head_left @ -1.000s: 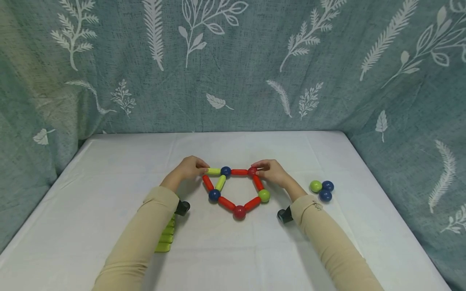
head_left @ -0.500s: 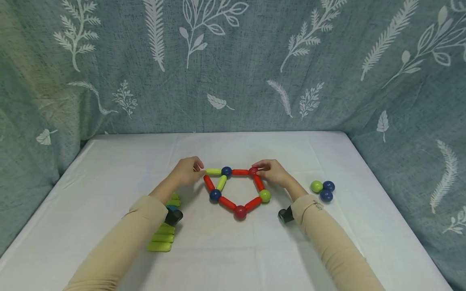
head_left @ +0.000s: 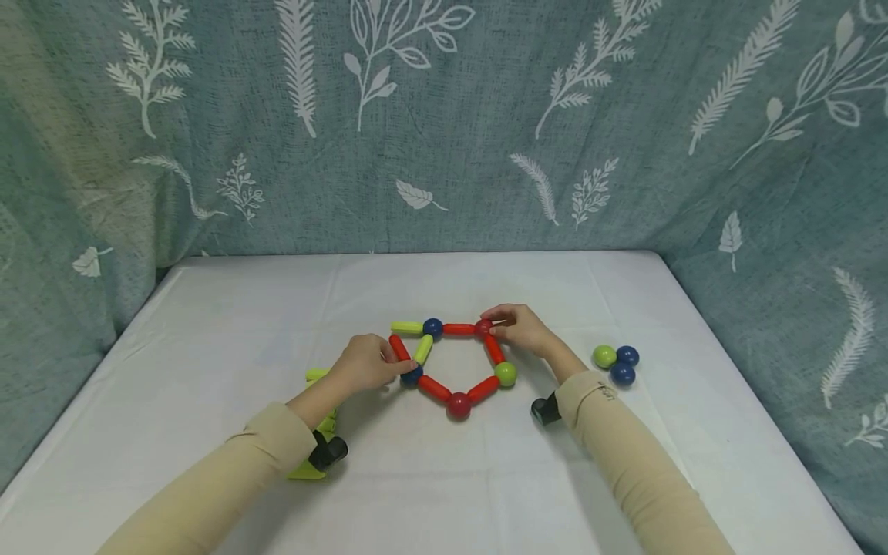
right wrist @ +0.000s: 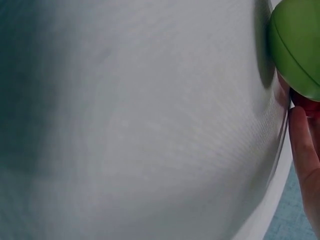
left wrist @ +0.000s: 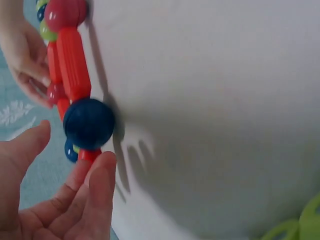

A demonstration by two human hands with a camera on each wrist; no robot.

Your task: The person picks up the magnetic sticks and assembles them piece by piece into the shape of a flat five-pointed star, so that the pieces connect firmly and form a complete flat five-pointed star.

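Note:
A flat shape of magnetic rods and balls lies mid-table. Its red rods (head_left: 433, 388) link a near red ball (head_left: 459, 405), a green ball (head_left: 506, 375), a far red ball (head_left: 483, 328) and two blue balls. My left hand (head_left: 366, 362) is at the left blue ball (left wrist: 90, 124), partly covering it in the head view. In the left wrist view, thumb and fingers stand apart around that ball, fingertips right beside it. My right hand (head_left: 520, 327) pinches the far red ball. Two yellow-green rods (head_left: 407, 327) meet the far blue ball (head_left: 433, 327); the left one's outer end is free.
Several yellow-green rods (head_left: 305, 470) lie in a row under my left forearm, partly hidden. To the right of my right hand sit a loose green ball (head_left: 604, 356) and two loose blue balls (head_left: 623, 375). Behind the white table (head_left: 229, 308) hangs a leaf-patterned curtain (head_left: 472, 223).
My left hand has let go of the far-left yellow-green rod and come nearer, down to the left blue ball. My right hand has stayed at the far red ball.

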